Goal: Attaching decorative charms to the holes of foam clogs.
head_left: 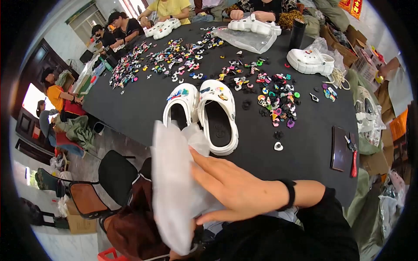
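Observation:
A translucent white plastic bag (pixel 174 187), blurred by motion, stands upright in front of me. At its lower end only a sliver of my left hand (pixel 175 255) shows; it grips the bag from behind, with most fingers hidden. My right hand (pixel 237 187), black band at the wrist, lies against the bag's right side with fingers stretched out and thumb apart. Just beyond, two white clogs (pixel 220 124) sit side by side on the black table (pixel 278 174), toes away from me. Colourful shoe charms decorate their tops. The bag covers the left clog's heel.
Heaps of loose charms (pixel 278 100) spread across the table. A single charm (pixel 278 146) lies nearer me. At right are a phone (pixel 339 148), a red-handled tool (pixel 354 158) and another white clog (pixel 310 61). A dark bottle (pixel 297 35) stands behind. Other people work around the far side.

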Demonstrator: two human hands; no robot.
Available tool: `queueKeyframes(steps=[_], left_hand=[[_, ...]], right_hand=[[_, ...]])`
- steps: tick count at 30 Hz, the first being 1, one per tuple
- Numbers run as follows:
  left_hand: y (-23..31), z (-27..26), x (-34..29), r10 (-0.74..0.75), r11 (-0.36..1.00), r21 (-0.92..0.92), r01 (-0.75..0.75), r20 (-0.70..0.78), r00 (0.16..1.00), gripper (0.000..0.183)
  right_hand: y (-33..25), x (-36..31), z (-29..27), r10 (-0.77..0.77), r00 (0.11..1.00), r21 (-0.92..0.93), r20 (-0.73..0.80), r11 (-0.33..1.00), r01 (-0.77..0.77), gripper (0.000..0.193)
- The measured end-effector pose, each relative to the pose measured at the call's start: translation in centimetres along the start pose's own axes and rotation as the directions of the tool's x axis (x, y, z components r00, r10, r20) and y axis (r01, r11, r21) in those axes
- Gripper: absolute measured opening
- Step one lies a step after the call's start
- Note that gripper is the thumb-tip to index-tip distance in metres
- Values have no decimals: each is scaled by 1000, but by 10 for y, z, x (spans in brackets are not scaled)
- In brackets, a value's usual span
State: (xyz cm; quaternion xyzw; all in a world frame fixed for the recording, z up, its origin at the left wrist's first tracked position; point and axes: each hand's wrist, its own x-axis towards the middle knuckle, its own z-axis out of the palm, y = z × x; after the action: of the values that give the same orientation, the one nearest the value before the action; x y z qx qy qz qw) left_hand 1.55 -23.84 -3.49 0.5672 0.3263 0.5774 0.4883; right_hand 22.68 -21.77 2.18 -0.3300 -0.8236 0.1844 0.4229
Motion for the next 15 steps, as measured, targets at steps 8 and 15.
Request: queueKeyframes(steps=[8,15], left_hand=[[-1,-3,5,-259,946,-171,275,110,960,43],[26,-12,11,582,442,748,-496,181,792,82]], right_hand=[[45,-8,33,107,958,352,264,915,-199,41],[53,12,38,395,917,559,-57,774,-298,37]])
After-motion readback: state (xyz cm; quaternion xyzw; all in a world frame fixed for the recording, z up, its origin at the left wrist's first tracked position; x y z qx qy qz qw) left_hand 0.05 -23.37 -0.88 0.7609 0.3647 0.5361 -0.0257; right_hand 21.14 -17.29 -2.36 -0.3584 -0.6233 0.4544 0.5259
